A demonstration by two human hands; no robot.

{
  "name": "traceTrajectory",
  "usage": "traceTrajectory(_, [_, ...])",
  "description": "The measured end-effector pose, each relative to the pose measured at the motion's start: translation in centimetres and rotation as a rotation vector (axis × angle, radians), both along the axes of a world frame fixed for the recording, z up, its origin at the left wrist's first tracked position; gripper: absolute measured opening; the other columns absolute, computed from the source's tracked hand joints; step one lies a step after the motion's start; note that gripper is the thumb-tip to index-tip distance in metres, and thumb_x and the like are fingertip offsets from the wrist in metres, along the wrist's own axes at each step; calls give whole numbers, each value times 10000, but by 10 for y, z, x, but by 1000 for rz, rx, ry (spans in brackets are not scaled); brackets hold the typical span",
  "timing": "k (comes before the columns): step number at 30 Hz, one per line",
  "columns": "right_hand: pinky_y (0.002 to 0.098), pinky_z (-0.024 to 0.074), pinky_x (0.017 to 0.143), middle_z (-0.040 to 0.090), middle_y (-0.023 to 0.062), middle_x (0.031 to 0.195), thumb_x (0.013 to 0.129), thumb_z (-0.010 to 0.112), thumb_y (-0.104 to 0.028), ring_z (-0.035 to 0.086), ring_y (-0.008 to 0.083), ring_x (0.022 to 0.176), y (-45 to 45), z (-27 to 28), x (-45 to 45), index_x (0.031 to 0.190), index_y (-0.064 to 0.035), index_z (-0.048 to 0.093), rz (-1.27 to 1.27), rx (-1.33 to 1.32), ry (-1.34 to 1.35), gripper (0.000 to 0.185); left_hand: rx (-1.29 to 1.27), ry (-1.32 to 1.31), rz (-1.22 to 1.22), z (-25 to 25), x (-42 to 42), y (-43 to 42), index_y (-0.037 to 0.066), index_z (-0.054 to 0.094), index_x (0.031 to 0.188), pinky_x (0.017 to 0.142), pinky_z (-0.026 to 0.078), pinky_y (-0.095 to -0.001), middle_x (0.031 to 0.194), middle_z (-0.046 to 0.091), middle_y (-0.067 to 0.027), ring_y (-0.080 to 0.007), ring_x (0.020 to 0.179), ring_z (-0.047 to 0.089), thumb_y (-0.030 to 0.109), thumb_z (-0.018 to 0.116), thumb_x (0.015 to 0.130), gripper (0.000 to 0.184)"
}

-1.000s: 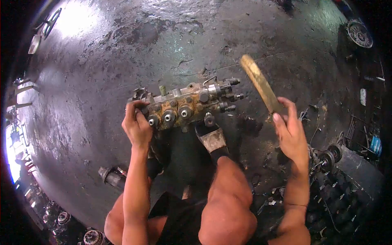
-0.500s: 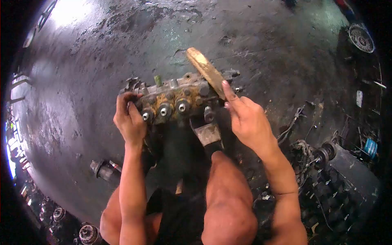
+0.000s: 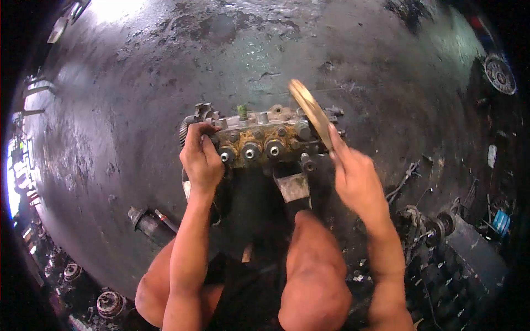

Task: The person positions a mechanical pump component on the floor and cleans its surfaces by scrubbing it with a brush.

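A dirty metal fuel injection pump [image 3: 251, 134], caked with brown grime, lies crosswise in front of my feet. Three round fittings with bright tips show along its near side, and a greenish plug stands on top. My left hand [image 3: 203, 160] grips the pump's left end with curled fingers, beside a toothed gear. Over the pump's right end, my right hand [image 3: 358, 176] is closed on a long wooden brush [image 3: 310, 107], index finger stretched along it. The brush slants up and to the left. Its underside is hidden.
The dark floor [image 3: 138, 138] looks wet and oily. A dark cylindrical part [image 3: 149, 223] lies left of my legs. Cables [image 3: 406, 179] and metal parts clutter the right side, near a blue object [image 3: 501, 222]. A round metal disc [image 3: 499, 74] lies far right.
The pump, both hands and the brush appear farther right in view, and the floor items have shifted too. The brush slants a little more steeply. Both grips are unchanged.
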State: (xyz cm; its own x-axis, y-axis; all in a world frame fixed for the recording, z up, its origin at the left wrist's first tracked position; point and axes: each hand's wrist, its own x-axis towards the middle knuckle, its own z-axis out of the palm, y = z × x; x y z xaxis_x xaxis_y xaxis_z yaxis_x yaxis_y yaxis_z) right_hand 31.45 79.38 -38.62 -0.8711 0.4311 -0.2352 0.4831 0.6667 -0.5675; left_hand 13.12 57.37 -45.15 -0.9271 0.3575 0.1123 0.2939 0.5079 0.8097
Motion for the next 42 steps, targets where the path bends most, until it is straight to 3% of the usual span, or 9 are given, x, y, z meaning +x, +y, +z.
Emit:
traceTrajectory(4, [542, 486, 700, 625, 271, 804, 953, 559, -139, 613, 466, 758, 35, -2, -29, 1449, -150, 467, 70, 109, 53, 505, 54, -3, -15, -4, 8, -7, -3, 594, 1021, 790, 504, -329, 900, 687, -151, -271, 856, 683, -51, 436, 871, 223])
traceTrajectory(5, [448, 497, 758, 627, 284, 903, 934, 575, -68, 600, 477, 837, 36, 27, -29, 1425, -92, 492, 25, 114, 21, 499, 66, 43, -35, -12, 8, -12, -4, 608, 1010, 774, 502, -329, 899, 681, -152, -275, 839, 679, -50, 433, 863, 233])
traceTrajectory(10, [458, 501, 793, 634, 285, 968, 929, 567, -61, 608, 474, 879, 33, 109, 15, 1403, -81, 516, -23, 16, -121, 477, 10, 25, -3, -7, 17, -13, -8, 622, 996, 756, 500, -327, 898, 677, -156, -287, 824, 675, -59, 429, 848, 249])
traceTrajectory(14, [484, 497, 756, 632, 280, 956, 925, 567, -100, 611, 476, 881, 36, 32, -17, 1336, -135, 593, 78, 43, -272, 413, 22, 49, -14, -6, 21, -14, -14, 624, 987, 765, 503, -329, 910, 683, -155, -291, 831, 674, -63, 427, 835, 254])
traceTrajectory(21, [442, 498, 725, 638, 273, 943, 902, 582, -54, 636, 440, 859, 93, 120, -38, 1340, -132, 592, 226, -4, -207, 446, 25, 79, 5, -12, 23, -14, -19, 624, 987, 784, 509, -333, 922, 690, -144, -286, 852, 675, -65, 424, 831, 257])
traceTrajectory(27, [478, 471, 670, 620, 248, 810, 880, 623, -52, 618, 426, 744, 85, 31, -63, 1361, -143, 577, 553, -95, -248, 492, 56, 40, 12, -12, 25, -15, -37, 609, 999, 812, 502, -354, 958, 671, -178, -308, 876, 661, -45, 446, 834, 232])
traceTrajectory(32, [401, 473, 653, 624, 220, 763, 816, 645, -44, 598, 394, 685, 129, 108, -85, 1286, -49, 630, 488, -67, -281, 471, -23, 242, 16, -20, 22, -17, -25, 597, 1010, 884, 473, -432, 1006, 655, -188, -344, 958, 610, -13, 470, 831, 220])
traceTrajectory(38, [497, 490, 614, 630, 206, 707, 835, 649, -149, 624, 417, 665, 100, 72, -119, 1238, -155, 655, 729, -79, -450, 403, -24, 232, 32, -20, 22, -15, -27, 587, 1027, 912, 463, -449, 1050, 635, -205, -359, 988, 600, -15, 466, 829, 232])
traceTrajectory(42, [433, 474, 618, 608, 167, 676, 766, 671, -36, 582, 371, 610, 128, 105, -113, 1271, -170, 666, 570, 219, -466, 522, 14, 238, 8, -25, 22, -19, -34, 585, 1023, 922, 463, -448, 1047, 633, -206, -359, 998, 597, -14, 460, 841, 222])
